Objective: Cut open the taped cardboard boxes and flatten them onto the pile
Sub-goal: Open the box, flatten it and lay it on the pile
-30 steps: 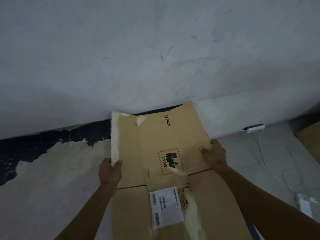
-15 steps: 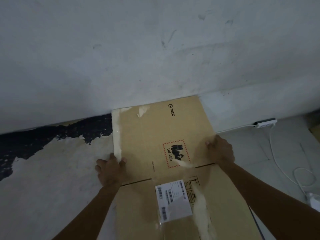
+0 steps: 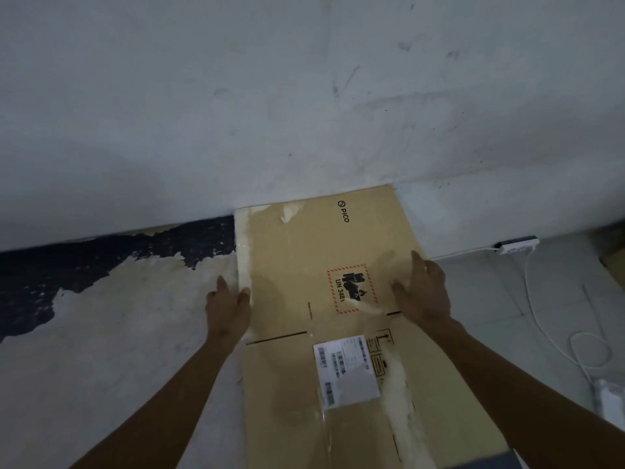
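Observation:
A flattened brown cardboard box (image 3: 297, 252) lies flat on the floor with its far edge against the wall. It bears a PICO logo, a red-bordered UN 3481 mark, a white shipping label (image 3: 346, 370) and strips of torn tape. My left hand (image 3: 228, 308) rests at the box's left edge, thumb on the cardboard and fingers on the floor beside it. My right hand (image 3: 424, 289) presses flat on the box's right side with straight, spread fingers. No cutting tool shows in view.
The white wall (image 3: 304, 113) rises just behind the box, with dark peeled paint (image 3: 101, 262) along its base at left. A white power strip (image 3: 517, 244) and its cable (image 3: 554, 336) lie on the floor at right. Another piece of cardboard (image 3: 614, 265) shows at the right edge.
The box's raised far flaps have gone down flat against the floor. My left hand let go of the left flap edge; my right hand opened out flat onto the cardboard.

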